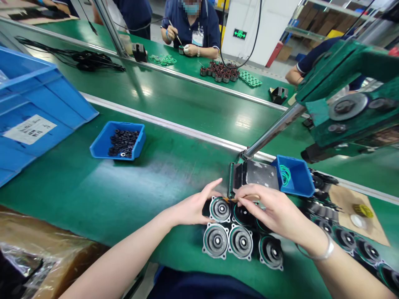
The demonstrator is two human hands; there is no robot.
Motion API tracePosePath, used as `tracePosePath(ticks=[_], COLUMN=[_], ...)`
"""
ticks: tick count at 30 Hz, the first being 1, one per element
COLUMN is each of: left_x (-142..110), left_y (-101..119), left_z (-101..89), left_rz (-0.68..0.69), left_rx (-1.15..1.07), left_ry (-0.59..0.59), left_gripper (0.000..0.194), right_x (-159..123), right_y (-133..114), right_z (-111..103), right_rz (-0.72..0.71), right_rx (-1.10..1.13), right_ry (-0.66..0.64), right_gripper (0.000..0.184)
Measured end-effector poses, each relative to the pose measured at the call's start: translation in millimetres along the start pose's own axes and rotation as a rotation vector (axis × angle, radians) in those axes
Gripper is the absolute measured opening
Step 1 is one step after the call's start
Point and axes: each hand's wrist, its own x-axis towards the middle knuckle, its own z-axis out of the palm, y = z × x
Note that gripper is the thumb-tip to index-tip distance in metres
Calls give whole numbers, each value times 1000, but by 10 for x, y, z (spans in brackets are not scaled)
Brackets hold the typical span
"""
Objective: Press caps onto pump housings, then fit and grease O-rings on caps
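Observation:
Several round grey motor end caps point(229, 238) lie in a cluster on the green bench in front of me. My left hand point(195, 205) rests beside the top-left cap point(220, 209), fingers curled against its edge. My right hand point(274, 209) lies over the caps to the right, its fingers pinched on a thin wooden-handled brush point(246, 198) whose tip points at that cap. A silver bracelet sits on my right wrist.
A small blue bin of green rings point(294, 176) and a metal block point(257, 174) stand just behind the caps. Another blue bin of black rings point(120, 141) sits left, a large blue crate point(34, 108) far left, a green press point(349, 104) at right. Co-workers sit across the conveyor.

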Motion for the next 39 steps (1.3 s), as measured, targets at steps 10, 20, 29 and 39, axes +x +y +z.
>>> tracePosePath(ticks=[10,20,29,39], left_x=[-10,-12,4,0], left_y=[-35,-85,-122,-105], left_z=[43,55,56,33], left_rz=[76,109,127,132], left_rx=[31,35,56,39], left_ry=[53,52,43,36], left_gripper=[110,116,121,121], right_x=[-374,-164,39,-101], right_y=[-397,-535,-501,-690], right_z=[360,444,520,401], right_rz=[52,55,-222,-289], right_rx=[-70,-144,-324,-386], right_ry=[294,463,154,59], right_gripper=[10,11,19,19])
